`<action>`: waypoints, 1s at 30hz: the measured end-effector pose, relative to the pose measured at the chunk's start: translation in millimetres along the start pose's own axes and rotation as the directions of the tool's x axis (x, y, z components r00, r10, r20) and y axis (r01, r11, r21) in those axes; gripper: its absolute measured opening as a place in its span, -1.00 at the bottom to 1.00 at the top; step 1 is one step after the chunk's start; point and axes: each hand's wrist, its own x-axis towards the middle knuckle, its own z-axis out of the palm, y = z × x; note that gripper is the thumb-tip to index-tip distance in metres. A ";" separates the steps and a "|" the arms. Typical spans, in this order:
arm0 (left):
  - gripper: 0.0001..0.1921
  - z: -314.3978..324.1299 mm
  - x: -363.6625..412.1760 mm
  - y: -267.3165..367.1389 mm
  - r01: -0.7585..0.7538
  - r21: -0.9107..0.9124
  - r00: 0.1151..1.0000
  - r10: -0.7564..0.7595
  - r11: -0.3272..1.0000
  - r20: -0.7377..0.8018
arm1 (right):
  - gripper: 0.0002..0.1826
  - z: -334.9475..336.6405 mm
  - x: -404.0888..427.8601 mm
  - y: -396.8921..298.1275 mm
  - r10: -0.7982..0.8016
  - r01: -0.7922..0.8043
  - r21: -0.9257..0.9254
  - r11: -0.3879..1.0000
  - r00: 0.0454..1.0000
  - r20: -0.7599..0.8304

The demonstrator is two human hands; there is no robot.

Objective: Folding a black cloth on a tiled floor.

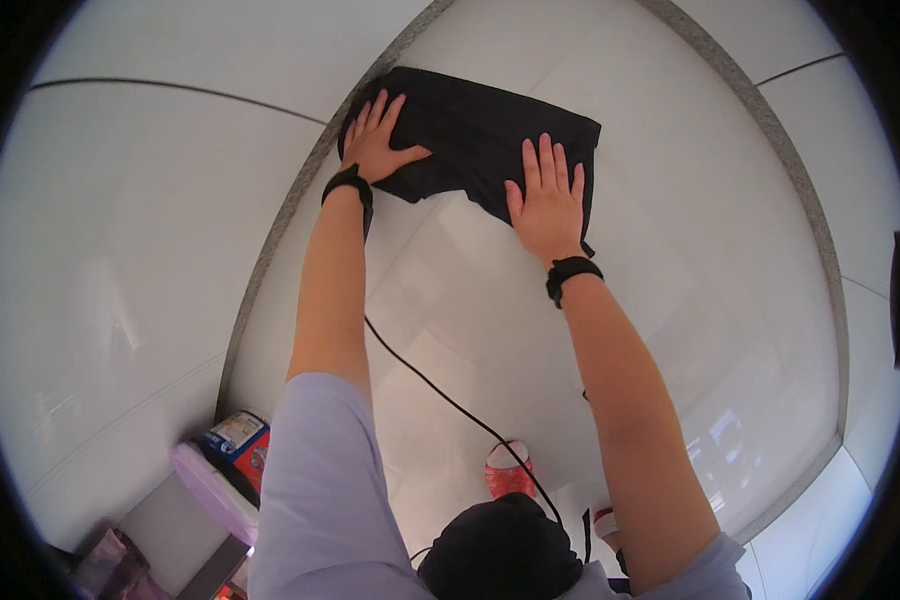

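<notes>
A pair of black shorts, or a similar black garment (457, 127), lies spread on the glossy white tiled floor (450, 270), its waist-like long edge away from me. My left hand (379, 142) rests palm down on its left part, fingers spread, beside the grey stone strip. My right hand (549, 195) lies palm down on its right part, fingers slightly apart. Neither hand grips the cloth. Both wrists wear black bands.
A grey speckled border strip (810, 195) curves along both sides. A black cable (450, 401) runs from near my left forearm to my body. At the lower left stand a lilac basin-like object (210, 491) and a blue and red package (244, 442). A red slipper (508, 472) shows below.
</notes>
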 end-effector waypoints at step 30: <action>0.09 105.5 -318.5 159.4 0.057 -0.146 0.976 -0.024 0.988 0.215 | -0.29 -120.4 -258.9 96.3 -0.108 0.081 0.072 0.994 0.827 0.552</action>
